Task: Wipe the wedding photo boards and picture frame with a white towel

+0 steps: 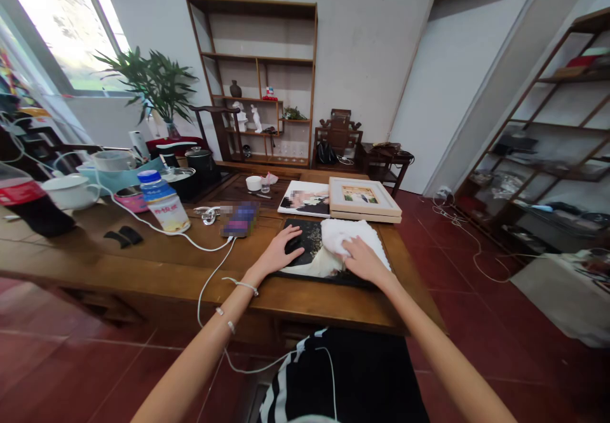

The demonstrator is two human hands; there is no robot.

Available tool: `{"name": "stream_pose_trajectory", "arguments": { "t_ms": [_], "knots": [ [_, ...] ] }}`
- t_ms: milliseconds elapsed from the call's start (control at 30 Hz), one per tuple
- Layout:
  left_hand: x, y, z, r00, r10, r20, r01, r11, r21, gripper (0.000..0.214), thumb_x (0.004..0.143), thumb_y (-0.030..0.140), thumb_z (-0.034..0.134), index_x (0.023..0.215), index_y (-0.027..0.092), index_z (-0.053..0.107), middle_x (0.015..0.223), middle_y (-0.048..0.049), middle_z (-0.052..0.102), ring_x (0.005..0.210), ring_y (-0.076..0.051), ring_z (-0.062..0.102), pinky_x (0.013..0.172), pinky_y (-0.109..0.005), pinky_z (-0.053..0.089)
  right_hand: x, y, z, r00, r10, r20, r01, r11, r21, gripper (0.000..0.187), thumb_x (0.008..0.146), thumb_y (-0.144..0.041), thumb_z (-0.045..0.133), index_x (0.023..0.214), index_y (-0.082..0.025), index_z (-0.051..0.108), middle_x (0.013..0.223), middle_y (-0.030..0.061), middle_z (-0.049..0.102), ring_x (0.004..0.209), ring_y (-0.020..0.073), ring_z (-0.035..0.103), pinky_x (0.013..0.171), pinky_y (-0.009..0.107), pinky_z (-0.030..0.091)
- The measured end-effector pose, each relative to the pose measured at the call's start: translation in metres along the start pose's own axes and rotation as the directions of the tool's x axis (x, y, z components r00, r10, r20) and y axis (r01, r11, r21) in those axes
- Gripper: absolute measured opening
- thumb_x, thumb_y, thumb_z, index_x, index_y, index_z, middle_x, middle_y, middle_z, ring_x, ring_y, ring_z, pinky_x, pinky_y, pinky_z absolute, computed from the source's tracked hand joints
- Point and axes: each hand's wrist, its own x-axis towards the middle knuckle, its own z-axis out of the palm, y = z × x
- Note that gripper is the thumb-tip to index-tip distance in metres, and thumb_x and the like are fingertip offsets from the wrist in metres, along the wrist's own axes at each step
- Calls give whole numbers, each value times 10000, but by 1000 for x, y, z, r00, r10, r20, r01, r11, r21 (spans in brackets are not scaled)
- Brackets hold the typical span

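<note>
A dark photo panel (311, 237) with a pale, gown-like shape in its picture lies flat at the front edge of the wooden table. My left hand (281, 249) rests on its left side, fingers spread. A white fluffy cloth (366, 234) covers the panel's right part. Pressed onto that cloth is my right hand (363, 259), its fingers bent into the fabric. Just behind the panel are a white-edged photo board (305, 202) and a stack of pale framed pictures (386, 204).
A phone (239, 220) on a white charging cable (204, 283) lies to the left. Further left stand a blue-capped bottle (164, 201), a cola bottle (31, 204), a white pot (71, 192) and a black pot (200, 166). The cable hangs over the table's front edge.
</note>
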Motion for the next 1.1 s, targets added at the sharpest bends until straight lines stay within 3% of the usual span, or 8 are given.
{"name": "stream_pose_trajectory", "arguments": {
  "t_ms": [100,233,400,567,767,933,1100],
  "knots": [
    [-1,-3,1,1000,17,20,-18,1000,18,470,788,406,561,1204,191,533,1318,-88,491,1306,-257,329,1068,-459,290,41,4,3,999,44,-23,-44,999,8,232,882,-279,417,932,-158,609,1038,120,646,987,240,565,870,323,354],
    [0,-6,2,999,25,33,-26,999,26,459,796,410,552,1195,185,543,1312,-95,493,1312,-261,314,1068,-474,286,89,-16,10,1000,-1,-28,2,999,41,287,901,-353,397,962,-165,605,1042,97,650,928,217,583,761,257,383],
    [1,-6,2,999,12,42,-13,999,36,448,786,410,565,1168,175,569,1306,-104,496,1312,-264,314,1072,-465,285,109,-35,20,997,-77,-10,77,996,51,281,900,-374,413,959,-192,618,1017,59,664,918,200,582,761,243,378],
    [1,-4,1,999,-4,46,3,1000,29,445,788,406,565,1163,166,573,1294,-101,511,1308,-256,322,1072,-454,289,94,-16,23,997,-79,-4,79,997,17,258,897,-344,424,969,-186,615,1057,84,649,972,224,565,868,297,341],
    [1,-2,0,999,-14,30,14,1000,18,442,781,413,572,1167,197,569,1291,-75,523,1299,-249,343,1065,-464,296,53,16,19,997,-64,-39,63,998,-29,205,863,-241,449,973,-177,610,1107,94,614,1062,223,512,984,353,259],
    [2,2,-3,999,-22,26,22,1000,6,458,773,423,581,1168,193,574,1279,-84,535,1286,-253,366,1061,-451,312,19,45,10,997,-36,-72,32,998,-58,197,862,-232,428,924,-178,608,1136,102,594,1093,229,490,1018,384,241],
    [3,5,-5,998,-51,40,50,999,12,477,767,441,583,1171,186,576,1289,-89,526,1289,-262,360,1067,-457,303,2,68,0,998,-7,-68,2,997,-81,177,841,-201,437,901,-169,600,1161,115,586,1089,241,505,1022,405,258]
  ]
}}
